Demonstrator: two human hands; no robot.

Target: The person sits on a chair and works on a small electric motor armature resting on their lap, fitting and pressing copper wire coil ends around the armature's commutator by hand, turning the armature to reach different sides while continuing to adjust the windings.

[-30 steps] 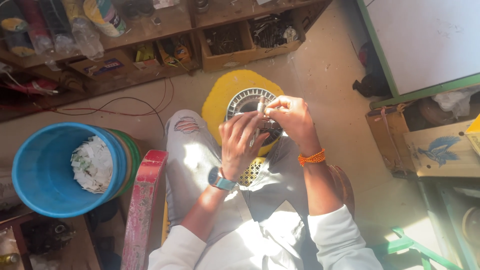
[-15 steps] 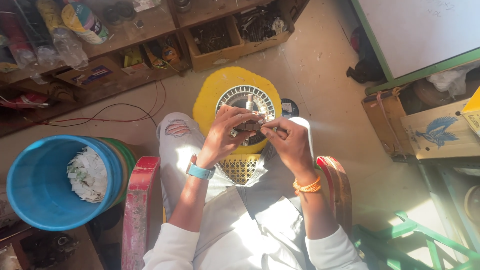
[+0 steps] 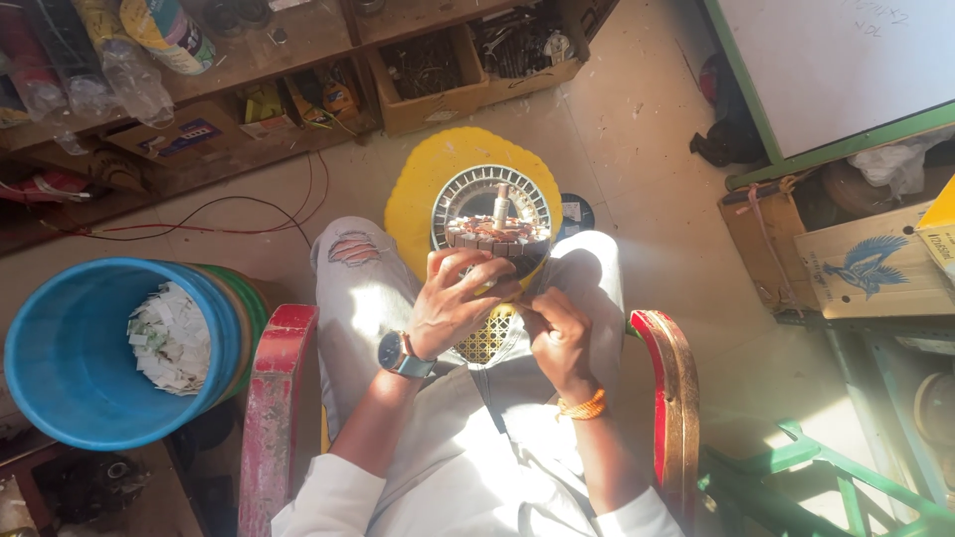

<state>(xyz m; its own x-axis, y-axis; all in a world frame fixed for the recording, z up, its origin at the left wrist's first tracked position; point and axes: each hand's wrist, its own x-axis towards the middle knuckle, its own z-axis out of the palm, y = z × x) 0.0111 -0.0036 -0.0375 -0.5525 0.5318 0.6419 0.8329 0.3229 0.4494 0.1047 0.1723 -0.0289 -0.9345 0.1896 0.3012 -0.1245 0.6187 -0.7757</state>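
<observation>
Fingers (image 3: 476, 270) of the left hand (image 3: 453, 308) clasp the round copper-wound motor core (image 3: 494, 231) held over the lap, above a yellow plastic stool (image 3: 423, 189). Just beside, the right hand (image 3: 559, 338) pinches something too small to make out at its lower edge. A blue plastic bucket (image 3: 70, 378) of paper scraps stands on the floor by the red chair arm (image 3: 274, 398).

Motor stator (image 3: 494, 224) sits on lap between knees, left hand (image 3: 453, 303) and right hand (image 3: 559, 333) touching its near side. Bucket (image 3: 75, 353) left of chair (image 3: 274, 398). Shelf (image 3: 298, 50) ahead, crate (image 3: 846, 259) right.
</observation>
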